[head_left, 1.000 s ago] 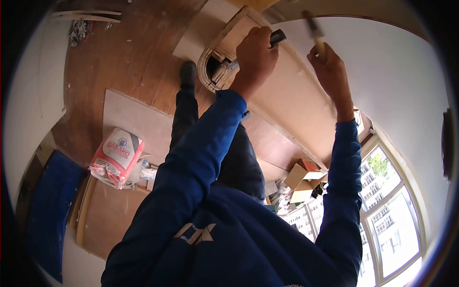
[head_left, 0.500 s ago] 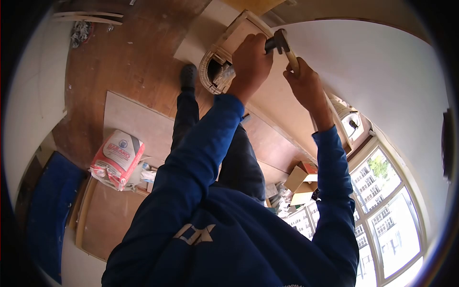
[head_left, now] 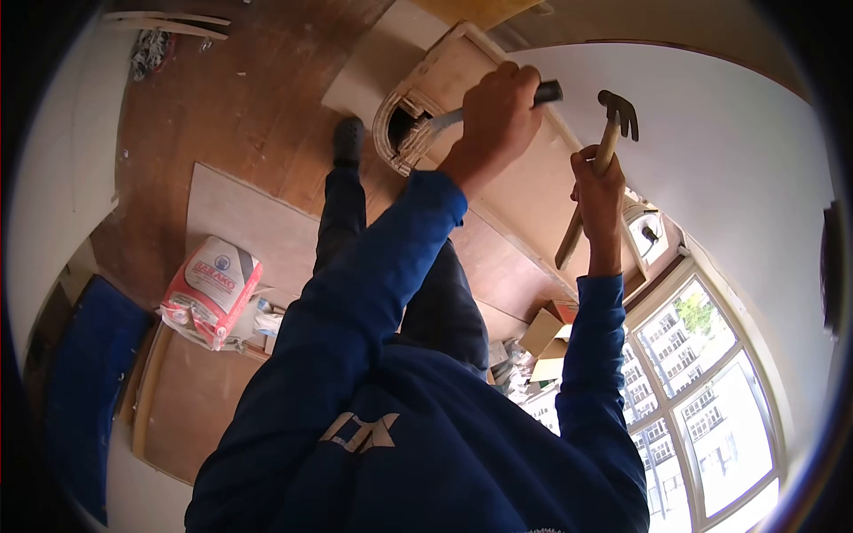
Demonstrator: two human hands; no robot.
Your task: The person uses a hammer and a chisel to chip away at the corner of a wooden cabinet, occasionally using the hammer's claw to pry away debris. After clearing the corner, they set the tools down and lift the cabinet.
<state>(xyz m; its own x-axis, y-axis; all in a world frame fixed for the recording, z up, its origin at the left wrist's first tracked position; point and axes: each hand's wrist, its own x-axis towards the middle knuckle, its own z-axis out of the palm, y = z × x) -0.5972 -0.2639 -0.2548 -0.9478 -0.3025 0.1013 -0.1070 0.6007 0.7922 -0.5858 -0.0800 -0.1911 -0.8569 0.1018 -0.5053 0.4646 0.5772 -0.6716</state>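
Note:
My left hand [head_left: 498, 115] is closed around a chisel with a black handle [head_left: 548, 91]. Its metal blade [head_left: 438, 123] points into the opening of a curved, layered wooden piece [head_left: 391, 133] at the end of a long wooden board [head_left: 533, 191]. My right hand [head_left: 600, 191] grips the wooden handle of a claw hammer. The hammer's dark head [head_left: 618, 108] is raised to the right of the chisel's end, apart from it. Both arms wear blue sleeves.
A white wall [head_left: 720, 151] runs beside the board. On the wooden floor lie a red and white sack [head_left: 213, 289], cardboard boxes [head_left: 544, 336] and a blue mat [head_left: 80, 391]. A large window [head_left: 711, 391] is at lower right. My foot [head_left: 348, 140] stands near the curved piece.
One second ago the hammer was raised, half a second ago its head met the chisel's end, and now it has swung back to the right. My left hand has kept the chisel in place.

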